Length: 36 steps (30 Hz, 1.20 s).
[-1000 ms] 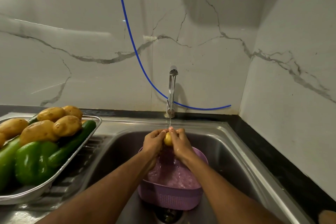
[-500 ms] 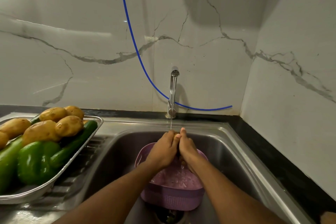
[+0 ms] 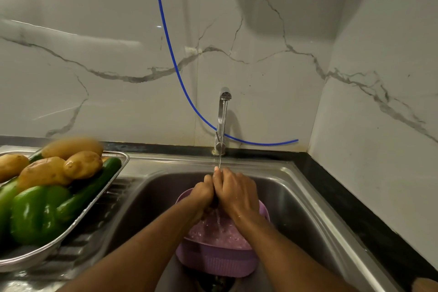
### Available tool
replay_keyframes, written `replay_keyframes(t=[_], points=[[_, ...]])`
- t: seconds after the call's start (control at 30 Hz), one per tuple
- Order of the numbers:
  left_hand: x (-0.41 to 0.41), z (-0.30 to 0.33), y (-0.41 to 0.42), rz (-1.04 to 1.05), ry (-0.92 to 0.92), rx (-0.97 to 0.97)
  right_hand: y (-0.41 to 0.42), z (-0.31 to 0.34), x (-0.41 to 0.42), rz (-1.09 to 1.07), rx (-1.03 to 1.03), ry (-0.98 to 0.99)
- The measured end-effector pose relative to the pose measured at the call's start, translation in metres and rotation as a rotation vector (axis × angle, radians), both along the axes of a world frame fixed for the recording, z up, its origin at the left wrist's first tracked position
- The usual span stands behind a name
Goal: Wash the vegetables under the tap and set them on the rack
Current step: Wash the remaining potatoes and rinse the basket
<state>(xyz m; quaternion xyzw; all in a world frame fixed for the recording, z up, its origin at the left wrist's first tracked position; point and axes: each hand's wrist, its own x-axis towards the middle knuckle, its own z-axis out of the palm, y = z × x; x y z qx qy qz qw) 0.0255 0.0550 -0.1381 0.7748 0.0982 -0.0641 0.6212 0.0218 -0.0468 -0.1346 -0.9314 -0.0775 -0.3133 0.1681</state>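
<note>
My left hand (image 3: 201, 193) and my right hand (image 3: 235, 191) are pressed together with curled fingers under the thin water stream (image 3: 220, 161) from the tap (image 3: 222, 118). The small yellow potato they were holding is hidden between them. They hover over a purple colander (image 3: 218, 261) that stands in the steel sink (image 3: 298, 208). On the drainboard at the left a metal rack tray (image 3: 125, 157) holds potatoes (image 3: 81, 165), a green pepper (image 3: 33, 213) and a cucumber (image 3: 92, 187).
A blue hose (image 3: 170, 50) hangs down the marble wall and runs behind the tap. Black counter edging borders the sink at the back and right. A brownish object (image 3: 425, 284) shows at the bottom right corner.
One second ago the small yellow potato showed between my fingertips under the stream. My hands have since closed over it and turned, so it is hidden.
</note>
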Motion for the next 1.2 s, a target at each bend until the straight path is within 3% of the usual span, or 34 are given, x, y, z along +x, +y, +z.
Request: replay_keyframes(t=[0.1, 0.17, 0.3, 0.43, 0.57, 0.63, 0.77, 0.87, 0.93, 1.07, 1.2], points=[[0.007, -0.007, 0.003, 0.090, -0.169, -0.038, 0.008, -0.001, 0.003, 0.062, 0.018, -0.024], [0.011, -0.012, 0.004, 0.168, -0.340, 0.071, 0.015, 0.001, 0.004, 0.053, 0.114, -0.018], [0.007, -0.006, 0.010, 0.225, -0.574, 0.341, 0.023, 0.014, 0.008, -0.014, 0.623, 0.242], [-0.004, -0.001, 0.010, 0.199, -0.733, 0.491, 0.025, 0.020, 0.007, -0.014, 1.035, 0.532], [-0.002, -0.008, 0.021, 0.052, -0.822, 0.702, 0.016, 0.022, -0.003, 0.047, 1.232, 0.868], [-0.001, -0.011, 0.026, -0.041, -0.843, 0.791, 0.011, 0.021, -0.004, 0.074, 1.286, 0.919], [-0.002, -0.012, 0.024, -0.225, -0.837, 0.784, 0.003, 0.021, -0.004, 0.064, 1.426, 0.917], [-0.005, -0.014, 0.021, -0.255, -0.786, 0.797, 0.001, 0.019, -0.004, 0.045, 1.395, 0.948], [-0.004, -0.014, 0.021, -0.194, -0.716, 0.740, 0.005, 0.013, -0.005, -0.002, 1.208, 0.955], [-0.003, -0.014, 0.023, -0.035, -0.514, 0.698, 0.019, -0.001, 0.000, -0.069, 0.774, 0.772], [-0.003, -0.012, 0.016, 0.029, -0.401, 0.630, 0.015, -0.004, 0.000, -0.063, 0.590, 0.532]])
